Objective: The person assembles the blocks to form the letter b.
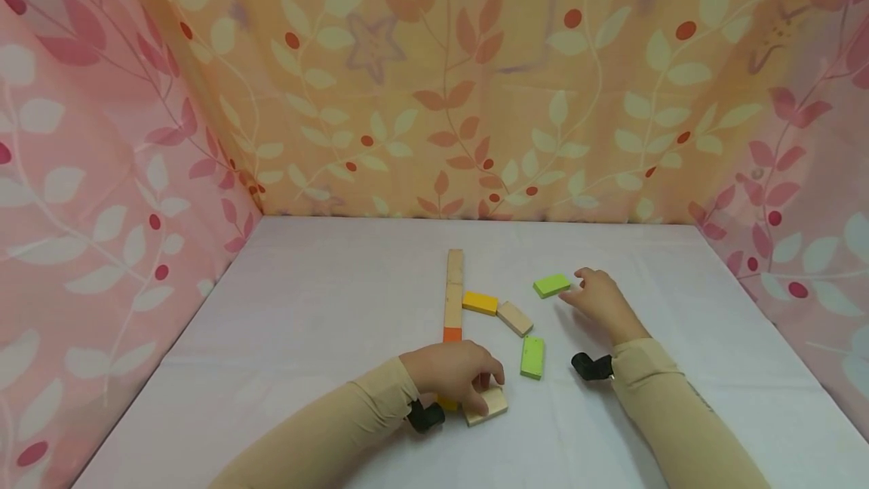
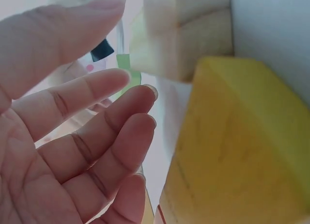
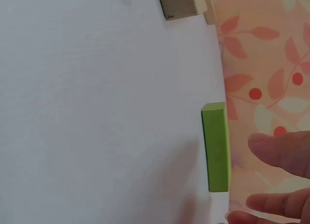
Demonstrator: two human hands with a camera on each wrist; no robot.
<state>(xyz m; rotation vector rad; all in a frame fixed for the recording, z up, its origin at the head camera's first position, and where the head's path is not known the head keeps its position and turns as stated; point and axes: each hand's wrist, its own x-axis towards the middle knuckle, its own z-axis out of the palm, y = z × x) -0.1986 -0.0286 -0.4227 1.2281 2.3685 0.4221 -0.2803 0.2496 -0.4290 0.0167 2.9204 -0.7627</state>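
Note:
My left hand point(image 1: 451, 372) is over the near end of a line of blocks, beside a plain wooden block point(image 1: 490, 406). In the left wrist view, its fingers point(image 2: 87, 141) are loosely bent with nothing between them and the thumb. Close by there are the plain block point(image 2: 193, 44) and a yellow block point(image 2: 237, 151). My right hand point(image 1: 600, 304) reaches toward a light green block point(image 1: 551, 285) lying flat on the table. Thumb and fingers are spread apart; the right wrist view shows a gap between them and this green block point(image 3: 216, 151).
The line has plain blocks point(image 1: 453, 285) and an orange-red block point(image 1: 452, 334), partly behind the left hand. A yellow-orange block point(image 1: 480, 302), a tilted plain block point(image 1: 515, 318) and another green block point(image 1: 532, 357) curve to its right. Patterned curtains point(image 1: 434, 81) border the white table point(image 1: 326, 285).

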